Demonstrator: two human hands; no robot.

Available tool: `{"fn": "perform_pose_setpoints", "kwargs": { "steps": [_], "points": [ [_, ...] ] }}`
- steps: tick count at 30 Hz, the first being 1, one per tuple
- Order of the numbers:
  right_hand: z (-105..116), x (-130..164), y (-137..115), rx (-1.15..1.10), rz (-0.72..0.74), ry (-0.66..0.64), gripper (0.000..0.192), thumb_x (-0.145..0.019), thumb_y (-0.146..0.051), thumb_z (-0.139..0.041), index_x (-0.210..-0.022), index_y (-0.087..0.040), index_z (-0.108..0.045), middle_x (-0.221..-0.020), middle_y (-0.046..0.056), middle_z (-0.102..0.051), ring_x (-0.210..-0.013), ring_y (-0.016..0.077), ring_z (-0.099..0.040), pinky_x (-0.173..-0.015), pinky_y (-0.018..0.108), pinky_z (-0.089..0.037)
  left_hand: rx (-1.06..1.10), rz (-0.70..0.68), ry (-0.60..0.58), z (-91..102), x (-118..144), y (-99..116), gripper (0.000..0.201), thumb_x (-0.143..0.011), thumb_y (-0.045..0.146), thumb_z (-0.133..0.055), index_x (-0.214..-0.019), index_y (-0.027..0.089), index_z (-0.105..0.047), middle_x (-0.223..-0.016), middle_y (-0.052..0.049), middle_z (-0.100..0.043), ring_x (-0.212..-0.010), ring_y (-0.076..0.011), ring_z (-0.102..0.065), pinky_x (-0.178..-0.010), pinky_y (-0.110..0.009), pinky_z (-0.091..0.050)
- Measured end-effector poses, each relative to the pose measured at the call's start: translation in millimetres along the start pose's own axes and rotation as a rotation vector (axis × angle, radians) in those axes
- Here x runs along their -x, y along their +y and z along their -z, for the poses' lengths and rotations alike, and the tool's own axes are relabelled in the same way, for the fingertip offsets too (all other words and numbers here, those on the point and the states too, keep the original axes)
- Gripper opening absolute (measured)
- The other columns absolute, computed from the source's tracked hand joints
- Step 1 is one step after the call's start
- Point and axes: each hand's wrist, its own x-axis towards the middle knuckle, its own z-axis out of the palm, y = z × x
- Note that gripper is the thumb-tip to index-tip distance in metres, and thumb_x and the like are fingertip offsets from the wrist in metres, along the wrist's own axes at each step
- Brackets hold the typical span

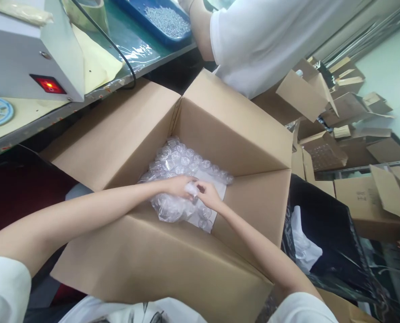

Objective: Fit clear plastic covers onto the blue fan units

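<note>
A large open cardboard box (233,130) stands in front of me with its flaps spread. Inside lies a clear plastic bag (178,163) filled with several small transparent round containers. Both my hands reach down into the box and meet over the bag. My left hand (179,185) and my right hand (209,194) pinch the same small white piece (192,189) at the bag's top, fingers closed on it.
A workbench (132,40) at upper left carries a grey machine (21,49) with a lit red switch, a black cable and a blue tray (142,15) of small metal parts. A person in a white shirt (267,36) stands at it. Cardboard boxes (351,130) pile at right; a dark bin (331,233) sits beside the box.
</note>
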Motion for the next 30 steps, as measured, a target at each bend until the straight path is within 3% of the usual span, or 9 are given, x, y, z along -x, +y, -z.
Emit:
{"fn": "perform_pose_setpoints", "kwargs": {
  "steps": [3,7,14,20,22,27,30],
  "points": [
    [12,-7,-5,-0.031,-0.007,0.028,0.023,-0.091,-0.03,-0.058,-0.107,-0.015,-0.06,-0.103,0.005,-0.065,-0.09,0.0161,-0.064,-0.08,0.035,-0.054,0.005,0.02,0.011,-1.5,-1,4,0.013,-0.072,0.022,-0.069,-0.08,0.013,-0.068,-0.081,-0.003,-0.071,-0.08,-0.0178,-0.065,-0.071,-0.025,-0.046],
    [18,-6,26,0.059,-0.155,0.039,0.031,-0.094,-0.032,-0.052,-0.119,-0.015,-0.054,-0.118,0.009,-0.059,-0.096,0.0188,-0.062,-0.079,0.038,-0.055,-0.012,0.115,0.077,11.7,-4,-5,0.016,-0.081,0.027,-0.063,-0.079,0.011,-0.065,-0.08,-0.003,-0.067,-0.079,-0.0161,-0.063,-0.073,-0.031,-0.05],
    [-2,42,88,0.335,-0.363,-0.249,0.026,-0.091,-0.032,-0.056,-0.11,-0.015,-0.059,-0.108,0.007,-0.062,-0.092,0.0183,-0.062,-0.08,0.038,-0.054,-0.046,0.259,0.151,32.9,-7,-19,0.023,-0.088,0.032,-0.057,-0.092,0.011,-0.063,-0.095,-0.005,-0.065,-0.088,-0.0178,-0.063,-0.079,-0.036,-0.052],
    [7,42,92,0.419,-0.268,-0.404,0.02,-0.092,-0.032,-0.056,-0.104,-0.016,-0.062,-0.11,0.006,-0.063,-0.096,0.0181,-0.062,-0.085,0.039,-0.052,-0.083,0.221,0.133,38.8,-9,-15,0.022,-0.088,0.031,-0.058,-0.095,0.011,-0.063,-0.101,-0.005,-0.065,-0.095,-0.0205,-0.062,-0.084,-0.039,-0.052],
    [-8,33,85,0.418,-0.218,-0.42,0.021,-0.091,-0.031,-0.056,-0.105,-0.016,-0.061,-0.112,0.007,-0.062,-0.099,0.0192,-0.061,-0.087,0.041,-0.051,-0.087,0.189,0.117,39.2,-8,-13,0.02,-0.088,0.03,-0.058,-0.093,0.011,-0.063,-0.1,-0.005,-0.065,-0.095,-0.0204,-0.062,-0.085,-0.039,-0.051],
    [-72,15,68,0.435,-0.198,-0.405,0.026,-0.092,-0.031,-0.056,-0.112,-0.015,-0.058,-0.11,0.007,-0.062,-0.094,0.0188,-0.062,-0.082,0.039,-0.053,-0.1,0.15,0.079,36.2,-4,-14,0.019,-0.087,0.028,-0.06,-0.091,0.01,-0.064,-0.097,-0.004,-0.066,-0.093,-0.0193,-0.063,-0.083,-0.038,-0.052],
    [-94,12,62,0.459,-0.199,-0.403,0.027,-0.092,-0.031,-0.056,-0.113,-0.015,-0.057,-0.111,0.007,-0.061,-0.095,0.0192,-0.062,-0.082,0.04,-0.054,-0.122,0.164,0.07,35.2,-3,-14,0.02,-0.087,0.03,-0.059,-0.09,0.01,-0.064,-0.095,-0.004,-0.066,-0.09,-0.0186,-0.063,-0.081,-0.037,-0.052]
  ]
}}
